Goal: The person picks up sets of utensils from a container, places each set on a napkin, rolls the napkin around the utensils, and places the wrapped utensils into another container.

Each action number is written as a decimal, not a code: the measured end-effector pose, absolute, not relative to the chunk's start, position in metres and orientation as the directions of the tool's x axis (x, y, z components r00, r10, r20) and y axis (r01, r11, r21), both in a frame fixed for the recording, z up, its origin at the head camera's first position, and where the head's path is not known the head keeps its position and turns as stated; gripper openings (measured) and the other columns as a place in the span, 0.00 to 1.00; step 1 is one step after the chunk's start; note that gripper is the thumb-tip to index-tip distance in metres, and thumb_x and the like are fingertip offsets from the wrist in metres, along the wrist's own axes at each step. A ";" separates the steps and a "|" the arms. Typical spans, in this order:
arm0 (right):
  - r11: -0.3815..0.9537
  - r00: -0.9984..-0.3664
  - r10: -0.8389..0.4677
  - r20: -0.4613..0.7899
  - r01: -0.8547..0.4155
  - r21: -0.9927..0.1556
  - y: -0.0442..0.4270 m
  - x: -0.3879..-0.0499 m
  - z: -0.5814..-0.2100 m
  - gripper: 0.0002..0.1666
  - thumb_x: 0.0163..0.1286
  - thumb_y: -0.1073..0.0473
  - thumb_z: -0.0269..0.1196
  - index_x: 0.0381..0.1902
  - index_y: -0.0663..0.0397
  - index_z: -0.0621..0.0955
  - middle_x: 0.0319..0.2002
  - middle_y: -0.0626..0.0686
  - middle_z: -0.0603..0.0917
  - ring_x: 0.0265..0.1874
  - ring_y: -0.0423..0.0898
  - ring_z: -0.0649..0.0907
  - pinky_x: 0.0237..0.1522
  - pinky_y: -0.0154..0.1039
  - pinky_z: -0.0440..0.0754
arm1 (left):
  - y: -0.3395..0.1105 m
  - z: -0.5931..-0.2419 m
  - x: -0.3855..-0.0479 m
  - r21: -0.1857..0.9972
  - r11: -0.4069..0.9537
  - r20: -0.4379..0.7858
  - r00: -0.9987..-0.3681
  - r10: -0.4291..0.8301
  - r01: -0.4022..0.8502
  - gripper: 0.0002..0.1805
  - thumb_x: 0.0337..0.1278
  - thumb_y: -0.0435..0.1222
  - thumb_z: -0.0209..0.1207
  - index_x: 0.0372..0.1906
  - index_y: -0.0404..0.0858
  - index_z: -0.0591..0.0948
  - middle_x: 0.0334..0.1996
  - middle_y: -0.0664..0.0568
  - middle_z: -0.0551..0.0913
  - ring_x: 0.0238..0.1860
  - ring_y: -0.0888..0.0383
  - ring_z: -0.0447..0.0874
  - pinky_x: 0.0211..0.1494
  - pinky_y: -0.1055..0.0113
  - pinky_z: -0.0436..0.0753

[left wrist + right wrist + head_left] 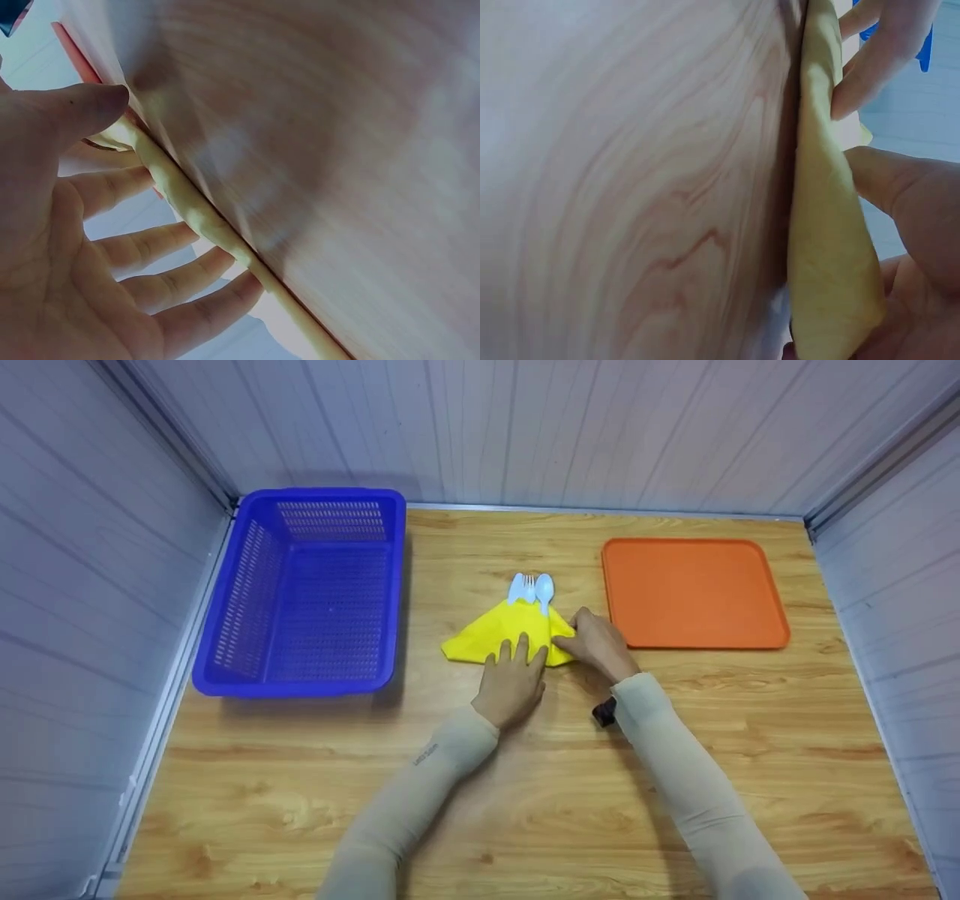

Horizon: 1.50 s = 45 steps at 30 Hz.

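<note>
A yellow cloth [495, 631] lies folded on the table, with a pale blue knife [515, 588], fork [529, 588] and spoon [545, 589] sticking out of its top. My left hand [511, 682] presses on the cloth's lower middle, its fingers spread and nearly straight. At the cloth's right corner, my right hand [600, 645] pinches the edge between thumb and fingers. The left wrist view shows the fingertips of my left hand [135, 247] on the cloth [191, 206]. In the right wrist view, my right hand [922, 225] has its thumb against the cloth [829, 240].
A blue perforated basket [300, 688] stands on the left of the wooden table [525, 810]. An orange tray [694, 592] lies at the right, close to my right hand. Pale panelled walls [480, 427] enclose the table at the back and both sides.
</note>
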State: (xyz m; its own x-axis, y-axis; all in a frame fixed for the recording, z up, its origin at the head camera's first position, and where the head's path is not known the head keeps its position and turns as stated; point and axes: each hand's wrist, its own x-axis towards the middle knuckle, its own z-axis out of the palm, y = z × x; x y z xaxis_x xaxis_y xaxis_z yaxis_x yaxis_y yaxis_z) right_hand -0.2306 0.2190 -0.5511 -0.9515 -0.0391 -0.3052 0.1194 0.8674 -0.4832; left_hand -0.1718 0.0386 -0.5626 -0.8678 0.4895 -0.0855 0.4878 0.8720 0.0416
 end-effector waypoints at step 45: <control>0.121 -0.978 0.152 -0.140 0.159 -0.980 0.185 -0.182 -0.569 0.13 0.71 0.66 0.62 0.50 0.68 0.77 0.50 0.61 0.80 0.48 0.49 0.79 0.46 0.35 0.79 | 0.041 -0.559 -0.177 0.037 0.882 -0.200 -0.862 0.467 0.469 0.33 0.70 0.53 0.54 0.77 0.51 0.64 0.74 0.42 0.62 0.69 0.41 0.65 0.60 0.45 0.75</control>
